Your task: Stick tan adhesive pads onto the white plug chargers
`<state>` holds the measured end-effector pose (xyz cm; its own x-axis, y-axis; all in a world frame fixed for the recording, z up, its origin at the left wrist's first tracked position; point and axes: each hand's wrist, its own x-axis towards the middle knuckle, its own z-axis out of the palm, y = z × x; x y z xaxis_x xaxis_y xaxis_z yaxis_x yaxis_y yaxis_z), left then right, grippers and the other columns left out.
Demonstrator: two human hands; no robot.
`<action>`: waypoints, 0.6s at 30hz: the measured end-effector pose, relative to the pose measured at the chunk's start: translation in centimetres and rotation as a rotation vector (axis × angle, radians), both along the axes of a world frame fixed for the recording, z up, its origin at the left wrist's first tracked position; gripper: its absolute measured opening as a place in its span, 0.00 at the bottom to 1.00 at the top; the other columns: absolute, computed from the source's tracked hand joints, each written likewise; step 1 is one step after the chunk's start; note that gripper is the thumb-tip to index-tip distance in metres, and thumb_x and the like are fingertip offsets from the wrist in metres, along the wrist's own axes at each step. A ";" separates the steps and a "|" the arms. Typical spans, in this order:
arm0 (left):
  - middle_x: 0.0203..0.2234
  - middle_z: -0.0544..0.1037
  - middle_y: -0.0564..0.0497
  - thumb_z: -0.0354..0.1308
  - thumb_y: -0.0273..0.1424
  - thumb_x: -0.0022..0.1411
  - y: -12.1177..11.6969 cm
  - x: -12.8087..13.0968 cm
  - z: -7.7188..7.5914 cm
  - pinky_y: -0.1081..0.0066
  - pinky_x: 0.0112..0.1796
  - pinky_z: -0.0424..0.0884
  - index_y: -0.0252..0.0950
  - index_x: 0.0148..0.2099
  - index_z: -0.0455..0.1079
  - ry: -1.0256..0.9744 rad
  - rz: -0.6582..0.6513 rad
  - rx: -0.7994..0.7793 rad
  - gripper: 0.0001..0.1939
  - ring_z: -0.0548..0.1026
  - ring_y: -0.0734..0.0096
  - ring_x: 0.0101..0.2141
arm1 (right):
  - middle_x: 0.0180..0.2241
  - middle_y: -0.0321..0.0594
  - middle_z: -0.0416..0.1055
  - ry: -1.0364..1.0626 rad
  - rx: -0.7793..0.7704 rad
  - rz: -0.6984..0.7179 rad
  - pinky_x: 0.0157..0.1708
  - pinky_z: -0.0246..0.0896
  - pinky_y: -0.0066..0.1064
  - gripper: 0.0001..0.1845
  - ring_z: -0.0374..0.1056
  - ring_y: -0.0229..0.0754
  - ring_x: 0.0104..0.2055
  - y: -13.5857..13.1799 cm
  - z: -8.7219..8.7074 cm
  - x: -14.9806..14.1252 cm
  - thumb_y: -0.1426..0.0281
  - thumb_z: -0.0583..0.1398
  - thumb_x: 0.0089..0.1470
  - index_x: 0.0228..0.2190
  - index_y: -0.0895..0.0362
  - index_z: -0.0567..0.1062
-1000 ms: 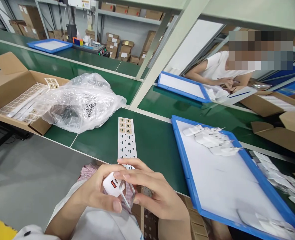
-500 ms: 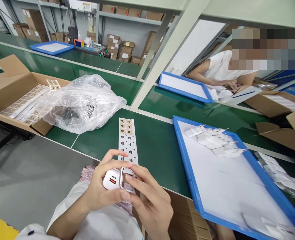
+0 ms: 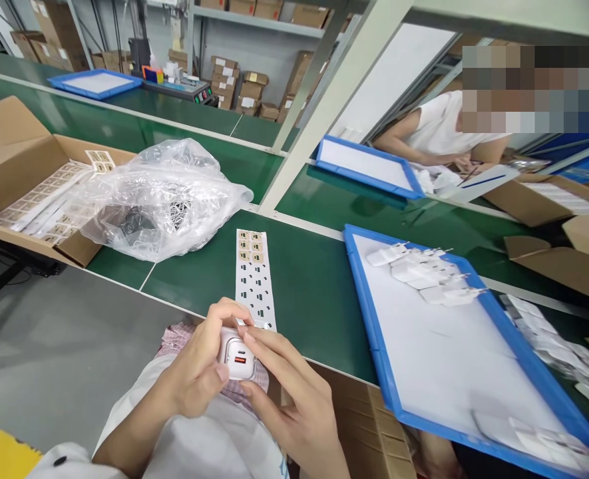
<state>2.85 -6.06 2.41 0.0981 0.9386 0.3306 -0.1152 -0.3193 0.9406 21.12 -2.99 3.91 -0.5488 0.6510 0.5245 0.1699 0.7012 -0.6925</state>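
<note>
At six o'clock in the view, just off the near edge of the green bench (image 3: 314, 319), both hands are together on a white charger (image 3: 241, 360) held above the lap. The left hand (image 3: 197, 366) wraps its nine o'clock side, thumb near the lower corner. The right hand (image 3: 294, 392) closes in from four o'clock, fingertips on the upper edge and thumb at the lower one. The port face looks up toward the camera, a narrow slot above a red port, with a thin frame (image 3: 227, 357) around it.

Taking the charger as the clock's centre, a white sticker sheet (image 3: 251, 271) lies at twelve o'clock, six tan pieces at its far end and small dark cut-outs below; whether the fingers touch its near end I cannot tell. At eleven sits a clear plastic bag (image 3: 209, 179) with shiny pieces inside, beside an open cardboard box (image 3: 4, 156) at ten holding more sheets. At three, a blue-rimmed tray (image 3: 369, 332) bears a cluster of white plugs (image 3: 418, 269) near its far end. Between one and two, across the bench, a co-worker (image 3: 436, 126) in white leans over some work.
</note>
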 end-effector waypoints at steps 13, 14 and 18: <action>0.50 0.62 0.47 0.46 0.48 0.77 0.0 0.7 -1.0 0.58 0.50 0.63 0.48 0.59 0.55 0.012 0.060 0.060 0.16 0.65 0.55 0.49 | 0.52 0.48 0.76 -0.029 0.018 -0.021 0.57 0.77 0.47 0.25 0.75 0.53 0.57 -0.1 0.8 -0.1 0.75 0.62 0.66 0.62 0.48 0.71; 0.51 0.62 0.47 0.46 0.47 0.77 0.0 0.7 -1.2 0.57 0.50 0.63 0.48 0.59 0.55 0.014 0.076 0.065 0.15 0.64 0.55 0.50 | 0.52 0.47 0.76 -0.031 0.010 -0.030 0.57 0.76 0.47 0.24 0.75 0.53 0.57 -0.1 0.7 -0.2 0.74 0.63 0.66 0.61 0.48 0.72; 0.51 0.61 0.48 0.47 0.44 0.77 0.3 1.1 -1.7 0.59 0.47 0.64 0.49 0.57 0.54 -0.037 0.101 0.030 0.12 0.66 0.58 0.47 | 0.53 0.46 0.74 0.000 -0.085 -0.060 0.54 0.78 0.41 0.22 0.75 0.49 0.55 0.1 0.1 -0.4 0.74 0.61 0.67 0.59 0.48 0.72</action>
